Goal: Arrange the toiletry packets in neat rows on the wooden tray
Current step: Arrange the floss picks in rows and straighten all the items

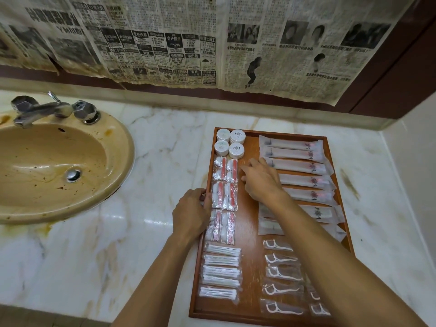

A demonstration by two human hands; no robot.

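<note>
A wooden tray (250,234) lies on the marble counter, filled with rows of packets. Round white soaps (230,143) sit at its far left corner. Below them come red-and-white packets (224,185), then cotton-swab packets (221,270). Long white packets (297,166) fill the right side, with floss-pick packets (282,274) nearer me. My left hand (192,213) holds the tray's left rim, fingers curled over it beside the red-and-white packets. My right hand (260,179) hovers over the tray's middle, fingers spread and reaching toward the red-and-white packets; my arm hides some long packets.
A stained beige sink (54,171) with a metal tap (44,109) sits to the left. Newspaper (212,43) covers the wall behind. The marble counter (162,147) runs between sink and tray; a side wall (412,161) closes the right.
</note>
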